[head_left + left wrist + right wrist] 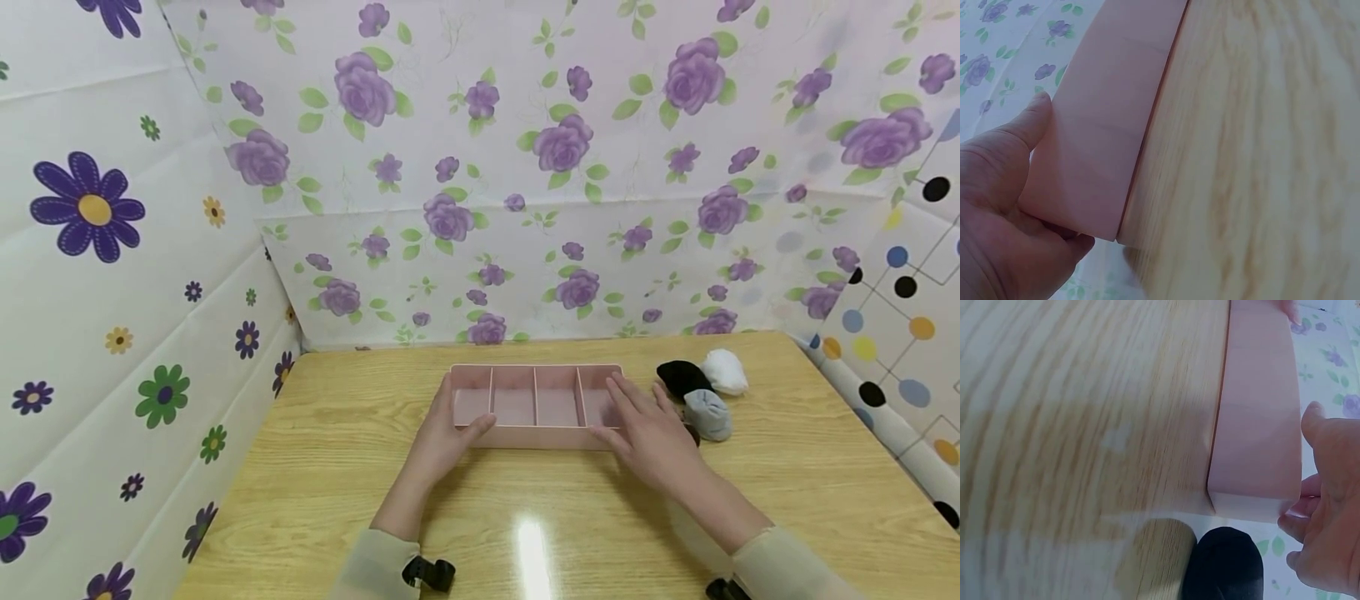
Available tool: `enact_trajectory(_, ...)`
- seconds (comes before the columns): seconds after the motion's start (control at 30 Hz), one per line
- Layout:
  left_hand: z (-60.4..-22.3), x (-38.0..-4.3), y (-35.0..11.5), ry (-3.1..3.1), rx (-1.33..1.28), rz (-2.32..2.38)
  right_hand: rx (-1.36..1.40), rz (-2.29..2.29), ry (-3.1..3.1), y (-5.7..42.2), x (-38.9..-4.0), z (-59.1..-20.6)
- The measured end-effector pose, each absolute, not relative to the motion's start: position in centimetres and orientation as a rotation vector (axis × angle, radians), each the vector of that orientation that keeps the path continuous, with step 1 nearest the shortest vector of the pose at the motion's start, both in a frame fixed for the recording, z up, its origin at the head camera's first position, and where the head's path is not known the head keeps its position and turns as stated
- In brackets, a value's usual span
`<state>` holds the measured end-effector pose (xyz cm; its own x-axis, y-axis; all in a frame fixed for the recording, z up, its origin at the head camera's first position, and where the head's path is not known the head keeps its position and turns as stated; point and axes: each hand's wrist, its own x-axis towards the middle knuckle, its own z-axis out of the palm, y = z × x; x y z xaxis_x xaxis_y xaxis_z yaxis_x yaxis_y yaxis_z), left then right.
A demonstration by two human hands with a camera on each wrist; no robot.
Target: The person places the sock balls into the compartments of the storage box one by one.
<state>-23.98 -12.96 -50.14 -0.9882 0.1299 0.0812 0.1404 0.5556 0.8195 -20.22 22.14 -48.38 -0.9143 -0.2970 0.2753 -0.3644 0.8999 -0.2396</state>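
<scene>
A pink divided storage box (536, 437) lies lengthwise on the wooden table, with several bare compartments facing up. My left hand (438, 437) grips its left end, thumb over the front rim and fingers along the end wall. In the left wrist view the thumb (1038, 115) meets the box's edge. At the right end, my right hand (656, 433) has fairly straight fingers extended over the rim. The right wrist view shows its fingers (1297, 525) touching the end wall, while the thumb (1314, 419) stands just off the edge.
Beside the right hand lies a small pile of bundled cloth, apparently rolled socks: a black one (681, 377), a white one (724, 372) and a grey one (708, 415). Something dark is partly hidden behind that hand. Flowered cloth (510, 183) hangs behind the table (337, 467).
</scene>
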Motion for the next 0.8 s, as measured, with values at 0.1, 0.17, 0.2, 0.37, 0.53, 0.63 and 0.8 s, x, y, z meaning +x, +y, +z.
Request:
enact_trajectory(0.1,-50.1,-23.9,-13.0,-2.758,-0.242,-1.46,0.503,0.446,-2.819,22.4,-20.2,-48.4)
enact_trajectory(0.17,-50.2,-23.9,-13.0,-2.762,-0.24,-1.46,0.504,0.455,-2.814,22.6,-20.2,-48.3)
enact_trajectory(0.2,-50.2,-24.0,-13.0,-2.761,-0.243,-1.461,0.505,0.455,-2.811,22.8,-20.2,-48.3)
enact_trajectory(0.37,-50.4,-24.0,-13.1,-2.751,-0.255,-1.464,0.505,0.437,-2.784,23.7,-20.3,-48.3)
enact_trajectory(0.53,-50.5,-24.0,-13.1,-2.74,-0.255,-1.471,0.486,0.427,-2.773,24.8,-20.3,-48.4)
enact_trajectory(0.63,-50.5,-24.0,-13.1,-2.741,-0.259,-1.458,0.483,0.429,-2.757,25.7,-20.4,-48.5)
enact_trajectory(0.8,-50.6,-24.1,-13.1,-2.732,-0.275,-1.44,0.477,0.417,-2.724,27.2,-20.5,-48.7)
